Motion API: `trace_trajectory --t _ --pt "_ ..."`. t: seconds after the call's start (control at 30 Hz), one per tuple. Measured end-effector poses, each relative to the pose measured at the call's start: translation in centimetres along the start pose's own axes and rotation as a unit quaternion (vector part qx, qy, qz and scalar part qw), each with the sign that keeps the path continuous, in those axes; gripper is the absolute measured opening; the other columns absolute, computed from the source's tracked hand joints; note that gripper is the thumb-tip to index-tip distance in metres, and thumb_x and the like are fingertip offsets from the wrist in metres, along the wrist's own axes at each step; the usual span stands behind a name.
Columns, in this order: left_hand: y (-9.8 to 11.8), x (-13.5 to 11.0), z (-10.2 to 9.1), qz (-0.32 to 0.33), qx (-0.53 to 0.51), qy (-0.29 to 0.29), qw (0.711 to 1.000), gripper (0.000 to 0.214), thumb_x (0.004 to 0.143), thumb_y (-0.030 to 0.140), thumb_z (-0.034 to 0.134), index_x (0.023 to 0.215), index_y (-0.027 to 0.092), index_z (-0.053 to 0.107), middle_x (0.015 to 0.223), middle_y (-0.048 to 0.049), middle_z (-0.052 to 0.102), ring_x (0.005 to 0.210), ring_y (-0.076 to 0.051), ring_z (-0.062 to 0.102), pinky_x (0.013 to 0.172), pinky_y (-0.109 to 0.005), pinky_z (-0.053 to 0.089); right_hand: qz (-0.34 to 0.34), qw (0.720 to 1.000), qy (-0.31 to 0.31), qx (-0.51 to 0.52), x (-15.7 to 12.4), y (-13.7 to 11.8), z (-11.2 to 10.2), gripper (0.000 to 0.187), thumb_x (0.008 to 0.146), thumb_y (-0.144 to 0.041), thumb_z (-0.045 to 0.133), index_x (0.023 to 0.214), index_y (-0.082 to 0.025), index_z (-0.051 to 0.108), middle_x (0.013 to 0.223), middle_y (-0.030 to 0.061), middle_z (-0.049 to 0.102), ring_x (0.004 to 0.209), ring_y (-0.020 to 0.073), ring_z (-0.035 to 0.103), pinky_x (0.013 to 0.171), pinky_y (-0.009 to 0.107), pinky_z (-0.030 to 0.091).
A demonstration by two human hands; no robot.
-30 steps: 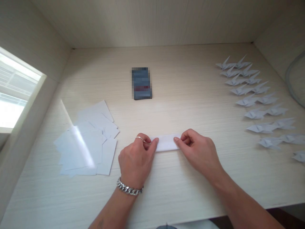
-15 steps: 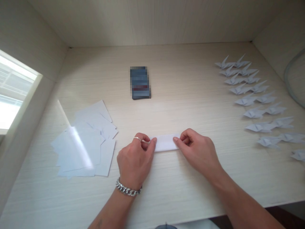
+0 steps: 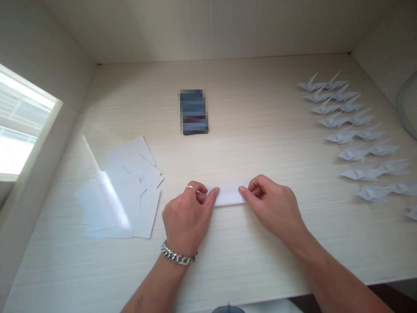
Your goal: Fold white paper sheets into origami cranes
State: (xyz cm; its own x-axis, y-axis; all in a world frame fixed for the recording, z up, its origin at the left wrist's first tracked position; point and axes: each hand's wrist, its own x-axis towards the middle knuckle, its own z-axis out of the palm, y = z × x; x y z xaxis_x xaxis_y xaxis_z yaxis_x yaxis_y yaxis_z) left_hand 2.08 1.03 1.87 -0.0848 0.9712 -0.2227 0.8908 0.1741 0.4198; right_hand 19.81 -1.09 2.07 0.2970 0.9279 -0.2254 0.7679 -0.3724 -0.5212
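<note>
Just below the centre of the frame, the left hand [image 3: 187, 217] pinches one end of a narrow white paper strip [image 3: 230, 194], and the right hand [image 3: 275, 206] pinches the other, thumbs on top. The strip lies between them, low over the worktop [image 3: 244, 150] or on it; I can't tell which. To do this well, I'd say, keep the long edges lined up, hold both ends level and press evenly, so the paper doesn't skew. Left of the hands, loose white sheets [image 3: 112, 200] overlap in a fanned pile. A dark, blurred-out object [image 3: 194, 112] lies above centre. Down the right side stand paired folded paper birds [image 3: 345, 119]. I see no container; sheets and birds rest directly on the worktop.
</note>
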Motion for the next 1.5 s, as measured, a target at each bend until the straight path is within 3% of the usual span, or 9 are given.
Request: trace_trajectory --t 0.63,0.9,1.07,1.2,1.27,1.4,1.5 --pt "0.2 0.1 -0.3 0.029 0.032 0.001 0.999 0.029 0.083 0.054 0.054 0.08 0.026 0.063 0.065 0.0034 0.071 0.063 -0.022 0.066 0.056 -0.032 0.038 -0.007 0.996 0.043 -0.072 -0.4 -0.2 0.3 0.019 0.079 -0.042 0.061 0.074 -0.024 0.061 0.066 -0.0025 0.068 0.06 0.017 0.061 0.054 0.027 0.032" --pt "0.2 0.0 -0.3 0.027 0.031 -0.002 0.999 0.029 0.083 0.054 0.054 0.081 0.026 0.063 0.065 0.0036 0.071 0.064 -0.022 0.066 0.057 -0.032 0.038 0.01 0.997 0.033 -0.07 -0.2 -0.4 0.2 0.02 0.079 -0.044 0.061 0.074 -0.025 0.061 0.066 -0.0022 0.068 0.061 0.0177 0.06 0.056 0.028 0.031" --pt "0.2 -0.2 -0.2 0.033 0.019 0.018 0.999 0.027 0.083 0.051 0.056 0.082 0.025 0.063 0.067 0.0027 0.069 0.064 -0.02 0.064 0.057 -0.03 0.037 -0.002 0.996 0.047 -0.077 -0.3 -0.1 0.3 0.019 0.079 -0.044 0.062 0.079 -0.025 0.062 0.067 -0.002 0.066 0.061 0.0174 0.058 0.056 0.028 0.031" --pt "0.0 -0.4 0.1 0.075 0.021 0.064 0.995 0.026 0.085 0.047 0.055 0.083 0.023 0.065 0.081 -0.0014 0.07 0.071 -0.02 0.063 0.059 -0.03 0.039 -0.064 0.99 0.097 -0.08 -0.4 0.1 0.6 0.016 0.08 -0.039 0.065 0.082 -0.023 0.064 0.085 0.0015 0.066 0.071 0.0185 0.059 0.058 0.029 0.036" --pt "-0.1 -0.4 0.2 0.093 0.032 0.08 0.992 0.026 0.086 0.047 0.055 0.083 0.023 0.065 0.086 -0.0026 0.069 0.075 -0.02 0.063 0.06 -0.031 0.04 -0.132 0.981 0.117 -0.077 -0.5 0.1 0.8 0.007 0.084 -0.027 0.062 0.086 -0.022 0.066 0.09 0.0038 0.066 0.08 0.0199 0.06 0.063 0.03 0.041" --pt "-0.2 -0.4 0.2 0.1 0.039 0.081 0.991 0.027 0.087 0.047 0.054 0.082 0.023 0.065 0.085 -0.0028 0.068 0.076 -0.021 0.063 0.059 -0.031 0.039 -0.324 0.938 0.091 -0.086 -1.1 -0.3 1.7 0.033 0.087 -0.003 0.045 0.096 -0.021 0.071 0.098 0.0068 0.068 0.089 0.0204 0.057 0.078 0.033 0.047" --pt "-0.2 -0.3 0.1 0.097 0.032 0.071 0.992 0.029 0.087 0.049 0.054 0.08 0.024 0.066 0.083 -0.0018 0.068 0.074 -0.02 0.063 0.058 -0.03 0.038 -0.367 0.921 0.068 -0.11 -2.0 -0.8 2.3 0.037 0.089 -0.003 0.041 0.109 -0.017 0.069 0.11 0.0099 0.067 0.098 0.0225 0.055 0.084 0.034 0.05"
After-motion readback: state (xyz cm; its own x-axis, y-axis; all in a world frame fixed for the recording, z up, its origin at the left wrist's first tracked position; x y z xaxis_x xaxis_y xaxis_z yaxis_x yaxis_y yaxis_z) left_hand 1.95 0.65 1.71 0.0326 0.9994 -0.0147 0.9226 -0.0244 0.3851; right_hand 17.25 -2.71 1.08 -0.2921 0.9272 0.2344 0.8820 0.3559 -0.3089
